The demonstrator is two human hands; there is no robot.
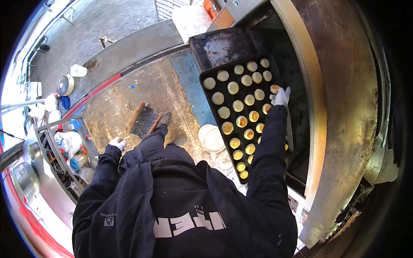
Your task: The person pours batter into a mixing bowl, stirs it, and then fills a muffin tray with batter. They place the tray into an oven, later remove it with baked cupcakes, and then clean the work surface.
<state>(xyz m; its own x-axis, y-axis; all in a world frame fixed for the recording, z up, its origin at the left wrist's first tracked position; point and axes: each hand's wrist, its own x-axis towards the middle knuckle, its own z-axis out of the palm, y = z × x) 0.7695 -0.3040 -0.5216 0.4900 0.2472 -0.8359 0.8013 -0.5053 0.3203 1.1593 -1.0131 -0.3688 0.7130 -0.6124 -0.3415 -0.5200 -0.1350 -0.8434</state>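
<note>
A black baking tray [229, 96] holds rows of small round flat buns, part inside the dark oven opening [298, 129]. Toward its far end the buns [233, 87] are pale on top; nearer my body, the buns [241, 121] show browned tops. My right hand [280, 97], in a white glove, reaches over the tray's right side. Its fingers are on a browned round bun [274, 88]. My right sleeve hides some of the buns. My left hand [118, 143], also light-gloved, hangs low beside my leg; how far its fingers are closed is unclear.
A dark, worn metal box [222, 46] adjoins the tray's far end. The oven's metal front [342, 106] fills the right side. Near my feet lies a wood-edged brush-like object [143, 120]. Pale round discs [211, 138] sit left of the tray. A cart [69, 154] with bags stands left.
</note>
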